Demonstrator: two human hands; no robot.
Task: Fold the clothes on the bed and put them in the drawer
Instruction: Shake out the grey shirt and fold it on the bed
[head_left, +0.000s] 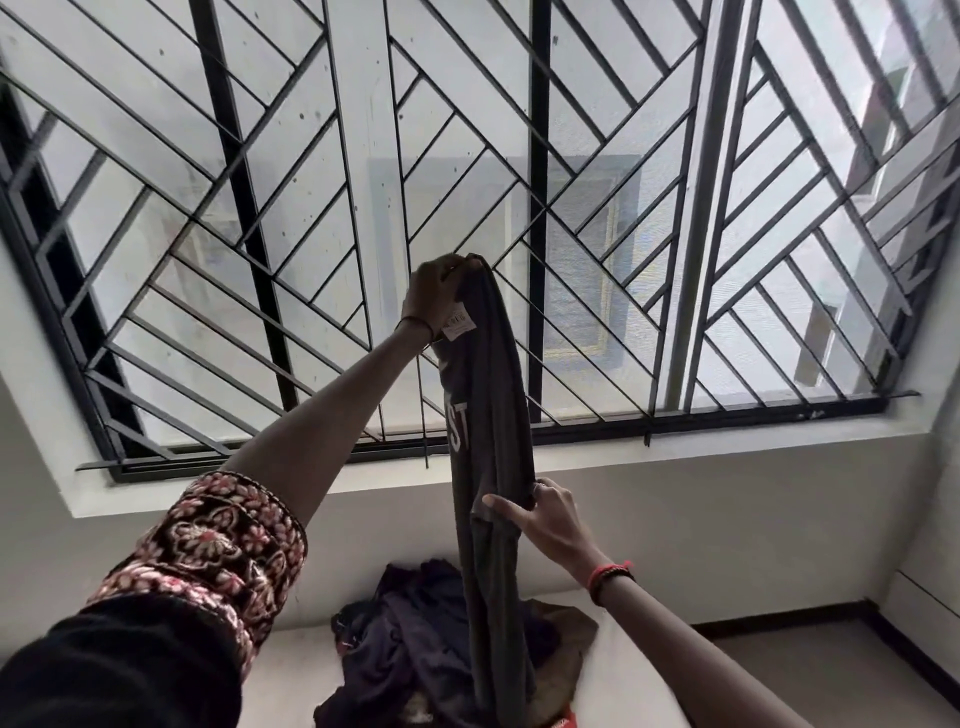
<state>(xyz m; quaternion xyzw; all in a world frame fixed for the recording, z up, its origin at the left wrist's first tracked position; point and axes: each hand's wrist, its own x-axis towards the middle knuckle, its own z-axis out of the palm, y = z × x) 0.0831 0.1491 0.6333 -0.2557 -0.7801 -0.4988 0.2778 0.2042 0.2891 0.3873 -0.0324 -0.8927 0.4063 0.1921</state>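
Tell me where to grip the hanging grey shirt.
Top end and the right edge midway, from the right, as the left hand and right hand hold the grey shirt: it hangs long and narrow, so two holds likely steady it.

A home bedroom: a white bed (639, 670) heaped with clothes (405, 644) below the fingers, a barred window (571, 208) behind them.
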